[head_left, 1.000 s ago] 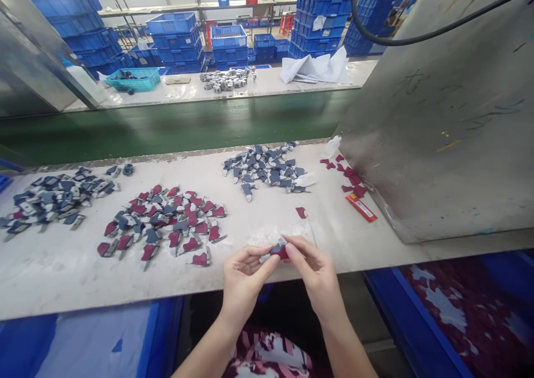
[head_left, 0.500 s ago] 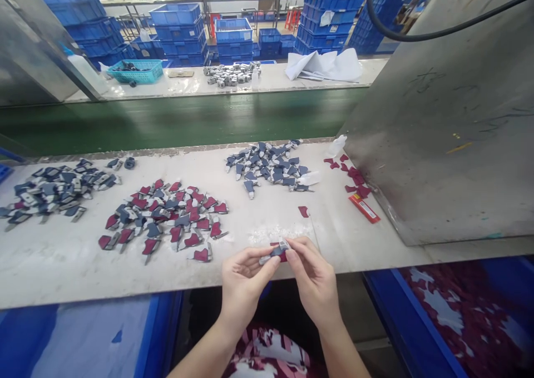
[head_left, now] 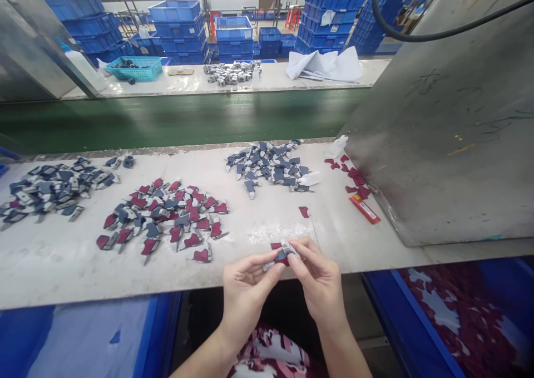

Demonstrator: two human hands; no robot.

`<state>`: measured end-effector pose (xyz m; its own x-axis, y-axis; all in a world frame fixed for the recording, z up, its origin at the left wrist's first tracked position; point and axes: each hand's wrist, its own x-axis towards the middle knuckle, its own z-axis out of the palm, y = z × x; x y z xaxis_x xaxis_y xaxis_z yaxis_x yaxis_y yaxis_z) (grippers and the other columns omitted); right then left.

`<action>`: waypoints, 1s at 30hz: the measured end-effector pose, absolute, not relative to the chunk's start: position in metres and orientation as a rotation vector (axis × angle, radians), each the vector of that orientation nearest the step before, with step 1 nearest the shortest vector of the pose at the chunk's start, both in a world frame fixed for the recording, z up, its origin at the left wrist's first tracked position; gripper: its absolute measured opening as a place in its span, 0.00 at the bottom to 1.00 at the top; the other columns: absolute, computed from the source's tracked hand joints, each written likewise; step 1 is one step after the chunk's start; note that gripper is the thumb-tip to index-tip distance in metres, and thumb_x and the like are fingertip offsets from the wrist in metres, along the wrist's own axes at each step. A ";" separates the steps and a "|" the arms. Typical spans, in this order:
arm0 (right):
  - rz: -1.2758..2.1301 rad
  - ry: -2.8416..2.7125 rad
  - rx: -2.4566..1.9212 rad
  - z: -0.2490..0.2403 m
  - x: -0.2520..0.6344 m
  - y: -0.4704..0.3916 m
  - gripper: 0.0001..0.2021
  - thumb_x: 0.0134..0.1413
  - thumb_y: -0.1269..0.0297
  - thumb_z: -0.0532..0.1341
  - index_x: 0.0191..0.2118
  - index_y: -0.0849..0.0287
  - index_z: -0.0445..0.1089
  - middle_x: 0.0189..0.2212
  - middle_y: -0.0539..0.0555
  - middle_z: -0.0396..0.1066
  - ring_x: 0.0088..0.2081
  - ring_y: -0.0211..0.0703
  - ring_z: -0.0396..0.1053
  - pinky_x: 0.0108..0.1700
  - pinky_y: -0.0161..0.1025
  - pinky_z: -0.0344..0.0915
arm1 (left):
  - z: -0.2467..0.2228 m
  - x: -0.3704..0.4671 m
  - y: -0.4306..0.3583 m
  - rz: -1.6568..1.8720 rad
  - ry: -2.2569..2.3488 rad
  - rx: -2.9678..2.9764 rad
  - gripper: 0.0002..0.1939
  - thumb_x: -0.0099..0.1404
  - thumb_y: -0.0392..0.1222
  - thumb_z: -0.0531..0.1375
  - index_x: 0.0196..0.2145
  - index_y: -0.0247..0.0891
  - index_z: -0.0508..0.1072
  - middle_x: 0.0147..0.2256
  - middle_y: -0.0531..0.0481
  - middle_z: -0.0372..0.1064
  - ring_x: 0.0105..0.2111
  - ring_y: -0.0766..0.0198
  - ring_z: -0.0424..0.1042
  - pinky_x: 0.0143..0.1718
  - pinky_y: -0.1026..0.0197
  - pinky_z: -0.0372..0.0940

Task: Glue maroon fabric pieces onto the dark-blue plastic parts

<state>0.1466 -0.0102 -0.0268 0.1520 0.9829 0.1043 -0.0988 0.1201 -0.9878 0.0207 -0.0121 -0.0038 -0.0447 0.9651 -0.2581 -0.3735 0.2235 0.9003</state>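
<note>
A small grey and red part (head_left: pixel 282 254) is pinched between the fingertips of the left hand (head_left: pixel 246 289) and the right hand (head_left: pixel 319 280), both closed on it, at the near edge of the white bench (head_left: pixel 62 266). At ten o'clock from the hands a pile of red and grey parts (head_left: pixel 164 219) is spread. At twelve o'clock a grey pile (head_left: pixel 269 166) is seen, and at two o'clock a red box (head_left: pixel 364 209).
</note>
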 end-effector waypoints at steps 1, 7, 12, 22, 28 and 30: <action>1.075 -1.057 -1.107 -0.028 0.146 -0.011 0.09 0.60 0.61 0.64 0.43 0.49 0.80 0.32 0.52 0.70 0.35 0.41 0.71 0.36 0.36 0.72 | -0.004 0.021 -0.013 1.251 1.107 0.711 0.11 0.51 0.38 0.74 0.34 0.37 0.84 0.35 0.43 0.82 0.37 0.50 0.83 0.41 0.59 0.79; 1.089 -0.980 -1.117 -0.035 0.141 -0.014 0.09 0.60 0.62 0.64 0.44 0.49 0.80 0.34 0.52 0.70 0.35 0.40 0.71 0.34 0.35 0.71 | -0.007 0.027 -0.016 1.320 1.145 0.751 0.10 0.51 0.35 0.73 0.34 0.38 0.84 0.35 0.45 0.82 0.37 0.50 0.83 0.41 0.58 0.79; 1.101 -1.065 -1.128 -0.031 0.144 -0.013 0.10 0.62 0.62 0.63 0.47 0.47 0.79 0.36 0.52 0.71 0.36 0.39 0.72 0.37 0.34 0.72 | -0.004 0.027 -0.016 1.374 1.145 0.770 0.09 0.52 0.32 0.71 0.34 0.38 0.84 0.35 0.47 0.82 0.37 0.51 0.82 0.42 0.59 0.79; 1.144 -1.009 -1.183 -0.036 0.136 -0.009 0.11 0.59 0.54 0.65 0.45 0.51 0.80 0.38 0.54 0.76 0.38 0.42 0.75 0.40 0.36 0.75 | -0.024 0.023 -0.016 1.557 1.278 1.284 0.14 0.58 0.27 0.66 0.41 0.39 0.83 0.39 0.49 0.82 0.35 0.58 0.83 0.39 0.66 0.79; 1.253 -0.845 -1.218 -0.049 0.132 0.002 0.16 0.50 0.48 0.70 0.39 0.54 0.80 0.31 0.53 0.78 0.35 0.44 0.76 0.42 0.42 0.76 | -0.041 0.003 -0.002 1.526 1.239 1.863 0.17 0.61 0.28 0.66 0.48 0.37 0.80 0.43 0.44 0.81 0.39 0.56 0.82 0.44 0.62 0.78; 1.287 -0.918 -1.227 -0.050 0.137 0.004 0.17 0.52 0.47 0.69 0.41 0.54 0.80 0.31 0.53 0.78 0.34 0.45 0.77 0.42 0.43 0.77 | -0.042 -0.004 0.001 1.466 1.223 1.877 0.16 0.63 0.29 0.65 0.48 0.36 0.80 0.42 0.43 0.82 0.38 0.57 0.83 0.43 0.63 0.78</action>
